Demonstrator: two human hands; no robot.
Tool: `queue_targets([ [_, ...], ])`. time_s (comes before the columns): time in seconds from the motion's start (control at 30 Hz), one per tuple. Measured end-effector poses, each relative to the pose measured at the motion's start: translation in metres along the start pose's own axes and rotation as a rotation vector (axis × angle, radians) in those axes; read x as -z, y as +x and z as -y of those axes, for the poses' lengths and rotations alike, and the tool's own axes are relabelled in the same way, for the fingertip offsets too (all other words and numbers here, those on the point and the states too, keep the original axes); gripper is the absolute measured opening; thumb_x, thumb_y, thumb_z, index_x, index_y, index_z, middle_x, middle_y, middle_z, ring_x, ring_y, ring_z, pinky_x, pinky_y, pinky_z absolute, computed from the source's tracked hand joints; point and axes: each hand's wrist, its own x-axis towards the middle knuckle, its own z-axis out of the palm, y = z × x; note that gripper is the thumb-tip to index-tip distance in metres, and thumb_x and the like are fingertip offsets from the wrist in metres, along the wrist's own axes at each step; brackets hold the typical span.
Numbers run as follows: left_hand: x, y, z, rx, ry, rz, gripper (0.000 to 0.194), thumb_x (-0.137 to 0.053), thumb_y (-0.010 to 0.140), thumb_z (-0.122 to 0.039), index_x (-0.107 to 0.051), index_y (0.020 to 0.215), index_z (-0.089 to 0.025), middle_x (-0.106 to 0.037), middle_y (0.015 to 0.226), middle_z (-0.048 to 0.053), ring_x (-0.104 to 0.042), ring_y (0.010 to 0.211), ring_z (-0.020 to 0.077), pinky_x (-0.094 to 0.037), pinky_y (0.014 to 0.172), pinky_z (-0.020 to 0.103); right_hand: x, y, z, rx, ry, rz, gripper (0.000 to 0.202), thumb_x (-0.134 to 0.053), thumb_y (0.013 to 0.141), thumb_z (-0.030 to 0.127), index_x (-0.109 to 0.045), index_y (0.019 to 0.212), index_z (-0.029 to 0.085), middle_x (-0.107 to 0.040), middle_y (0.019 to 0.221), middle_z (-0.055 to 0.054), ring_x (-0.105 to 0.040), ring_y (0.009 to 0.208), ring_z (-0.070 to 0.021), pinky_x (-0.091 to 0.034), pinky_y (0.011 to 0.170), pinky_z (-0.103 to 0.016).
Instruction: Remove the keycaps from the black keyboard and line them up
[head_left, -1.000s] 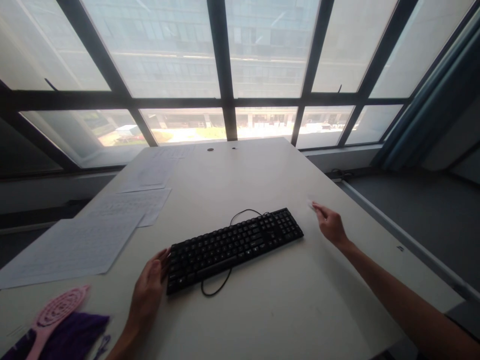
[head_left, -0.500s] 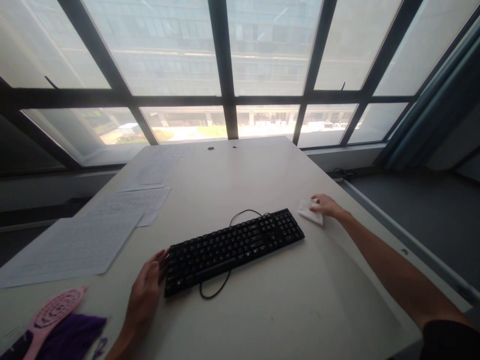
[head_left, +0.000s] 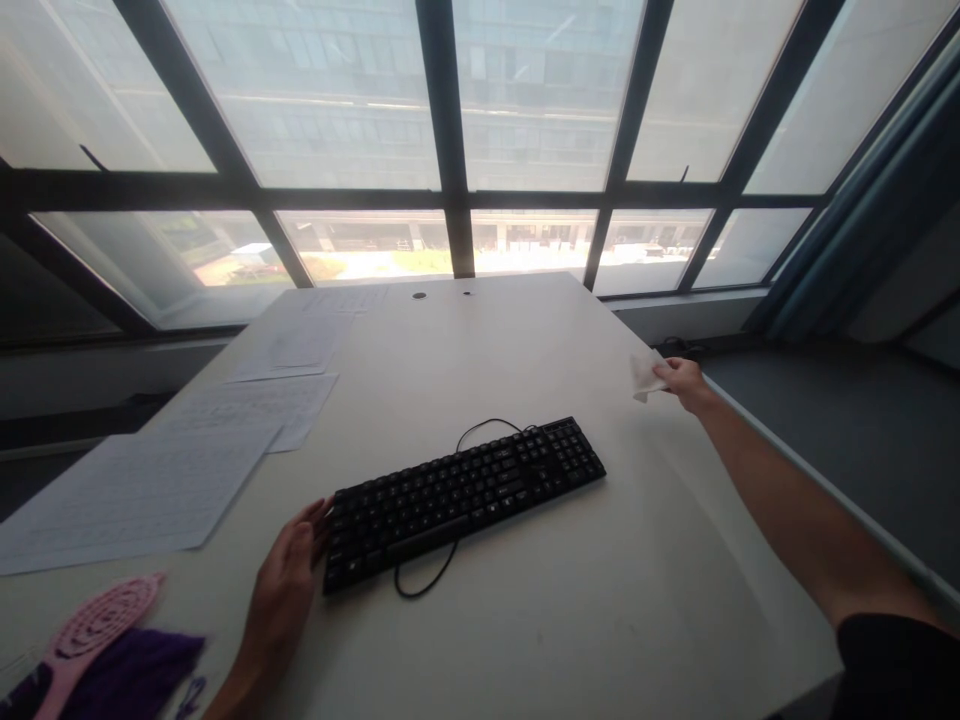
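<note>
A black keyboard (head_left: 465, 505) lies at a slant on the white table (head_left: 585, 610). My left hand (head_left: 289, 560) rests on its side at the keyboard's left end, fingers stretched out against that edge and the fingertips partly hidden. Off beyond the keyboard's right end, near the table's right edge, my right hand (head_left: 682, 380) pinches a crumpled white tissue (head_left: 645, 377). The tissue hangs from the fingers and seems raised off the tabletop. A thin black cable (head_left: 427, 592) loops out from under the keyboard at the front, with another stretch showing behind it.
Several printed paper sheets (head_left: 150, 500) spread along the table's left side. At the lower left, a pink hairbrush (head_left: 101, 620) lies on purple cloth (head_left: 142, 670). Large windows with a dark frame (head_left: 454, 140) stand beyond the far edge; a blue curtain (head_left: 832, 230) hangs at right.
My right hand has moved away from me and to the right with the tissue, from beside the keyboard's right end towards the table edge. The left hand stays at the keyboard.
</note>
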Motion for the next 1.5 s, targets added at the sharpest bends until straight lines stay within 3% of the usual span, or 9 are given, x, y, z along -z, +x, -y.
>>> queue_targets([
  [0.2,0.0,0.001,-0.001,-0.007,0.018,-0.006,0.062,-0.055,0.086,-0.063,-0.056,0.129,-0.019,-0.058,0.137,0.012,-0.053,0.13,0.0316,-0.037,0.115,0.051,-0.006,0.001,-0.005,0.076,-0.186,-0.012,0.026,-0.08,0.058,0.029,-0.057,0.054,0.017,-0.056,0.049,0.0,-0.06,0.066,-0.0204,-0.045,0.061,-0.026],
  [0.43,-0.002,-0.001,-0.004,0.001,0.016,-0.001,0.061,-0.056,0.086,-0.062,-0.057,0.13,-0.019,-0.059,0.136,0.012,-0.053,0.129,0.032,-0.037,0.115,0.052,-0.023,0.015,0.008,0.135,-0.167,0.136,0.039,-0.069,0.078,0.049,-0.064,0.097,0.015,-0.072,0.079,-0.007,-0.066,0.067,-0.0184,-0.052,0.061,-0.027],
  [0.6,-0.001,-0.002,-0.005,0.0,0.012,0.001,0.061,-0.056,0.087,-0.062,-0.057,0.13,-0.019,-0.058,0.137,0.013,-0.053,0.129,0.0326,-0.038,0.114,0.052,-0.013,0.023,-0.011,0.096,-0.439,0.103,0.037,-0.069,0.08,0.04,-0.065,0.101,0.01,-0.072,0.08,-0.011,-0.068,0.071,-0.022,-0.055,0.066,-0.031],
  [0.73,0.001,0.0,-0.003,-0.004,0.053,0.003,0.059,-0.054,0.088,-0.061,-0.057,0.13,-0.019,-0.059,0.136,0.012,-0.056,0.127,0.0305,-0.041,0.112,0.049,-0.003,0.013,-0.033,0.093,-0.625,-0.01,0.042,-0.064,0.082,0.033,-0.065,0.112,0.003,-0.069,0.106,-0.025,-0.063,0.104,-0.034,-0.048,0.093,-0.045],
  [0.83,0.004,0.002,0.0,-0.005,0.067,0.01,0.061,-0.054,0.087,-0.062,-0.056,0.131,-0.019,-0.059,0.136,0.012,-0.056,0.127,0.0306,-0.041,0.112,0.049,-0.013,-0.007,-0.047,0.156,-0.75,-0.03,0.05,-0.052,0.09,0.032,-0.056,0.131,0.005,-0.05,0.14,-0.026,-0.042,0.133,-0.0371,-0.032,0.11,-0.05],
  [1.03,0.004,0.002,0.002,-0.011,0.074,-0.01,0.059,-0.055,0.086,-0.062,-0.058,0.129,-0.022,-0.061,0.134,0.009,-0.056,0.126,0.03,-0.037,0.115,0.051,-0.051,-0.032,-0.063,0.19,-1.024,0.203,0.062,-0.027,0.099,0.055,-0.041,0.149,0.021,-0.032,0.158,-0.016,-0.027,0.145,-0.0351,-0.021,0.115,-0.056],
  [1.27,-0.001,-0.001,-0.002,-0.024,0.027,0.002,0.059,-0.054,0.087,-0.061,-0.057,0.128,-0.02,-0.059,0.136,0.011,-0.054,0.129,0.03,-0.038,0.114,0.049,-0.027,0.001,-0.067,0.364,-1.126,0.442,0.06,-0.02,0.1,0.053,-0.035,0.152,0.026,-0.025,0.161,-0.012,-0.022,0.148,-0.032,-0.021,0.115,-0.059],
  [1.37,-0.001,-0.003,0.001,-0.055,0.006,0.019,0.059,-0.052,0.09,-0.059,-0.055,0.13,-0.017,-0.058,0.137,0.014,-0.054,0.128,0.029,-0.039,0.113,0.049,-0.03,0.001,-0.073,0.429,-1.077,0.296,0.062,-0.02,0.1,0.051,-0.04,0.149,0.019,-0.029,0.159,-0.017,-0.024,0.147,-0.0351,-0.022,0.113,-0.062],
  [1.5,0.0,-0.006,0.001,-0.092,0.076,0.034,0.055,-0.048,0.093,-0.055,-0.055,0.13,-0.014,-0.058,0.137,0.016,-0.056,0.126,0.0274,-0.043,0.109,0.045,-0.067,-0.035,-0.054,0.608,-0.808,0.042,0.06,-0.025,0.1,0.045,-0.045,0.145,0.011,-0.041,0.151,-0.022,-0.03,0.144,-0.0331,-0.026,0.113,-0.057],
])
